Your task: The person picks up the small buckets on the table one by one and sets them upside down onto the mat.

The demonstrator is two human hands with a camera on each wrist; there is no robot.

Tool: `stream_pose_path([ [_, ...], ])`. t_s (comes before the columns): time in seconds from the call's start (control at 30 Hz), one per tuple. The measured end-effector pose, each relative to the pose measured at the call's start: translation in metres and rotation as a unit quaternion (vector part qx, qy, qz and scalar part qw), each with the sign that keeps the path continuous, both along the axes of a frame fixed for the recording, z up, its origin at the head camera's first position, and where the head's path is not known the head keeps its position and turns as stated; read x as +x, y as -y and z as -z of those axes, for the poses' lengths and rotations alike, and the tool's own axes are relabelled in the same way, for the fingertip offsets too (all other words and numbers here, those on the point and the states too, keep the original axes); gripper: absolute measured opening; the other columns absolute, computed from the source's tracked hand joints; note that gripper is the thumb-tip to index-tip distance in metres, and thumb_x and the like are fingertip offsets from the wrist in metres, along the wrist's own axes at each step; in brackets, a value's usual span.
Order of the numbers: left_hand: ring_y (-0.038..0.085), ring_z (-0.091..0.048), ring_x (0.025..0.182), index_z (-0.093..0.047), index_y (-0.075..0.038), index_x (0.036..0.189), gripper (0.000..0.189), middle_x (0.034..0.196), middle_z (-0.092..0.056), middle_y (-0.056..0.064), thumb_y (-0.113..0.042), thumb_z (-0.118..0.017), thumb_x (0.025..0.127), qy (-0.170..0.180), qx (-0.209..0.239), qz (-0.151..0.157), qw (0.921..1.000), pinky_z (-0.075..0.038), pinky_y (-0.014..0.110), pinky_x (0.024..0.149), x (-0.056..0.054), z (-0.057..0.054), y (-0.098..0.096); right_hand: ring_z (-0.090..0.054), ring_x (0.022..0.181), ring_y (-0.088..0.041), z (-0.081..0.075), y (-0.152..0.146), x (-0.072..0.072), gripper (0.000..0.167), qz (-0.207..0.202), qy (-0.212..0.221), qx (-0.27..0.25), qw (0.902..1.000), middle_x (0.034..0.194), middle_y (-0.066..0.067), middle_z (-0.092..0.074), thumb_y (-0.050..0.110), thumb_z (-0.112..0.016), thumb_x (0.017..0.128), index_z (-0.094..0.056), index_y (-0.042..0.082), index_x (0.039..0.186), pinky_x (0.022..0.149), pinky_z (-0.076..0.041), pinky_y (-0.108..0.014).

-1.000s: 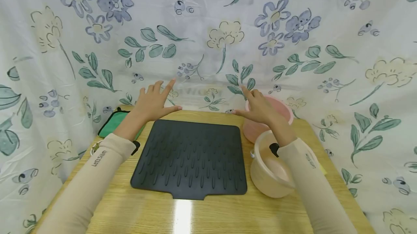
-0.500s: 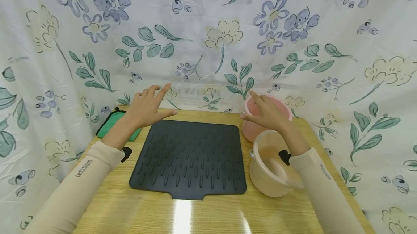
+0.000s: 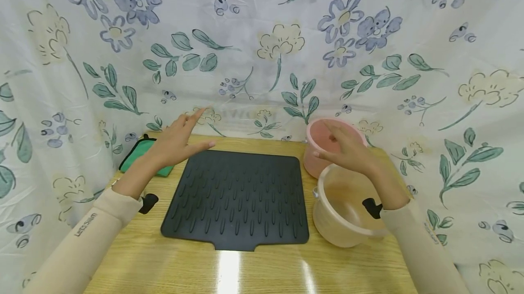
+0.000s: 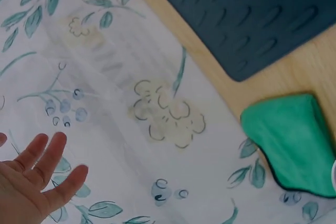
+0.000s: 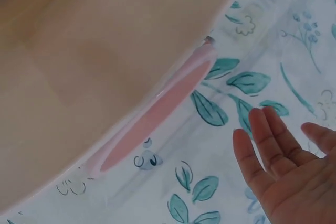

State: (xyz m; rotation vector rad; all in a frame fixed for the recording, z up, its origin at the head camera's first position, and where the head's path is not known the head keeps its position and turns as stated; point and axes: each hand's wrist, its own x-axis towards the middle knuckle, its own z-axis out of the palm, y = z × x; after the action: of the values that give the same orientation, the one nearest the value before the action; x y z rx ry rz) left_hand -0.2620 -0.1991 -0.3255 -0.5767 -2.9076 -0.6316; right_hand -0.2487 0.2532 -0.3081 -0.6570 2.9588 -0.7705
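Observation:
My left hand (image 3: 176, 141) hovers over the far left of the table, between a folded green cloth (image 3: 141, 155) and the black ridged mat (image 3: 239, 198). Its fingers reach forward, the thumb points right, and it holds nothing. In the left wrist view the left hand (image 4: 39, 179) shows spread fingers, with the green cloth (image 4: 291, 140) off to the right. My right hand (image 3: 350, 150), also holding nothing, is raised over the pink bucket (image 3: 317, 162) and the beige bucket (image 3: 335, 225). The right wrist view has relaxed, extended fingers on the right hand (image 5: 289, 166), beside the large blurred beige bucket (image 5: 105, 51).
A pale wooden table (image 3: 184, 271) carries everything. Floral curtain (image 3: 245, 71) hangs behind it and along both sides. The two buckets stand close together at the right, the pink one behind the beige one. A dark strap piece (image 3: 149, 203) sits at the left cuff.
Both hands have drawn apart, the left one moving left and slightly nearer, the right one moving right and nearer over the buckets. Mat, cloth and buckets stay in place.

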Motion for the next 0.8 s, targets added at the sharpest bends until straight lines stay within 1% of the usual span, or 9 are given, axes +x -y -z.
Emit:
stream_pose_path([
  [0.07,0.044,-0.043,0.129,0.0,-0.039,0.159,0.091,0.149,-0.033,0.024,-0.059,-0.06,0.092,0.032,0.055,0.005,0.998,-0.04,0.07,0.092,0.002,0.002,0.003,-0.045,0.129,-0.037,0.001,-0.003,0.005,0.091,-0.004,0.009,-0.024,0.9997,0.151,-0.018,-0.038,0.045,-0.067,0.092,-0.017,0.011,0.16,0.103,-0.041,-0.056],
  [0.13,0.041,-0.043,0.129,0.0,-0.041,0.158,0.09,0.148,-0.032,0.021,-0.054,-0.062,0.093,0.055,0.105,0.013,0.9929,-0.041,0.066,0.092,0.004,0.005,0.005,-0.047,0.125,-0.036,0.003,-0.006,0.009,0.09,-0.008,0.018,-0.043,0.9989,0.147,-0.016,-0.041,0.044,-0.068,0.093,-0.017,0.013,0.16,0.101,-0.042,-0.054],
  [0.2,0.039,-0.044,0.129,-0.002,-0.041,0.158,0.089,0.147,-0.034,0.019,-0.049,-0.063,0.094,0.065,0.14,0.023,0.9878,-0.041,0.064,0.094,0.006,0.007,0.006,-0.049,0.122,-0.034,0.006,-0.009,0.012,0.089,-0.012,0.023,-0.058,0.998,0.142,-0.016,-0.045,0.041,-0.069,0.092,-0.019,0.012,0.159,0.1,-0.043,-0.052],
  [0.27,0.04,-0.044,0.13,-0.002,-0.039,0.159,0.089,0.148,-0.034,0.019,-0.044,-0.064,0.095,0.07,0.16,0.031,0.9842,-0.04,0.064,0.096,0.009,0.009,0.008,-0.052,0.118,-0.033,0.009,-0.011,0.015,0.089,-0.014,0.023,-0.069,0.9973,0.136,-0.014,-0.049,0.04,-0.071,0.091,-0.02,0.013,0.159,0.098,-0.045,-0.051],
  [0.37,0.041,-0.044,0.13,-0.003,-0.036,0.159,0.088,0.148,-0.034,0.019,-0.04,-0.064,0.096,0.073,0.174,0.036,0.9814,-0.037,0.064,0.099,0.014,0.01,0.01,-0.055,0.114,-0.032,0.013,-0.014,0.02,0.09,-0.017,0.018,-0.083,0.9962,0.128,-0.015,-0.054,0.036,-0.074,0.09,-0.021,0.012,0.159,0.097,-0.047,-0.052],
  [0.47,0.04,-0.045,0.129,-0.003,-0.033,0.16,0.088,0.147,-0.036,0.019,-0.038,-0.064,0.096,0.071,0.171,0.038,0.9819,-0.037,0.063,0.101,0.02,0.011,0.011,-0.057,0.113,-0.032,0.014,-0.015,0.025,0.088,-0.015,0.017,-0.096,0.9951,0.126,-0.016,-0.057,0.033,-0.074,0.09,-0.023,0.013,0.159,0.097,-0.047,-0.053],
  [0.6,0.039,-0.046,0.128,-0.005,-0.033,0.16,0.087,0.147,-0.037,0.018,-0.039,-0.064,0.096,0.07,0.165,0.036,0.9831,-0.038,0.064,0.098,0.027,0.016,0.013,-0.058,0.113,-0.03,0.013,-0.019,0.034,0.081,-0.006,0.016,-0.104,0.9945,0.125,-0.014,-0.058,0.031,-0.074,0.091,-0.03,0.016,0.156,0.097,-0.049,-0.047],
  [0.7,0.038,-0.048,0.127,-0.007,-0.033,0.16,0.087,0.148,-0.037,0.017,-0.039,-0.065,0.096,0.071,0.165,0.035,0.9831,-0.04,0.064,0.095,0.031,0.022,0.016,-0.06,0.11,-0.026,0.011,-0.022,0.04,0.078,-0.003,-0.007,-0.094,0.9956,0.12,-0.011,-0.062,0.03,-0.074,0.09,-0.032,0.019,0.155,0.096,-0.05,-0.041],
  [0.8,0.037,-0.049,0.125,-0.009,-0.03,0.16,0.086,0.147,-0.038,0.018,-0.037,-0.065,0.096,0.069,0.169,0.038,0.9825,-0.042,0.064,0.093,0.034,0.028,0.02,-0.061,0.106,-0.022,0.01,-0.026,0.046,0.08,-0.007,-0.034,-0.081,0.9961,0.116,-0.009,-0.064,0.027,-0.076,0.089,-0.032,0.02,0.156,0.093,-0.051,-0.041],
])
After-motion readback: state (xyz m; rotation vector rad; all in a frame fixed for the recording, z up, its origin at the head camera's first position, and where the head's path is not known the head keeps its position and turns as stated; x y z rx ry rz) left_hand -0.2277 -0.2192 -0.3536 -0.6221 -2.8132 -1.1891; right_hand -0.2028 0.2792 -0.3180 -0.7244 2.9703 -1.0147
